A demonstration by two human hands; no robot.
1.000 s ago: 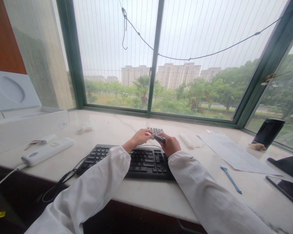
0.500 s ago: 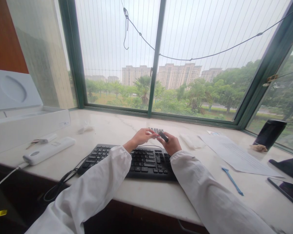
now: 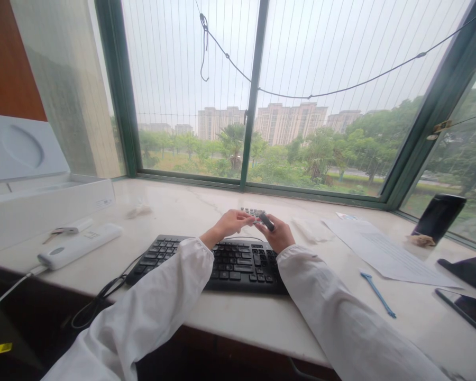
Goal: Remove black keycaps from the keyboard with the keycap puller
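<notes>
Both my hands meet above the far edge of a black keyboard (image 3: 238,270). My right hand (image 3: 282,235) is closed round a short, dark, stubby tool (image 3: 266,220), tilted with its far end toward the left; its exact kind is unclear. Close to that end, the fingertips of my left hand (image 3: 230,223) are pinched together, with something small and thin at them that I cannot make out. Just beyond the fingers lie several small pieces (image 3: 246,210) in rows, like keycaps, partly hidden by my hands.
Left are a white power strip (image 3: 81,246), keys (image 3: 53,234) and an open white box (image 3: 91,191). Right are a paper sheet (image 3: 381,251), a blue stick-like tool (image 3: 378,295), a phone (image 3: 466,312) and a black upright object (image 3: 438,219). A cable (image 3: 91,307) hangs over the front edge.
The dark tool in my right hand has tilted slightly. My left fingertips have shifted a little to the right. Everything else has stayed in place.
</notes>
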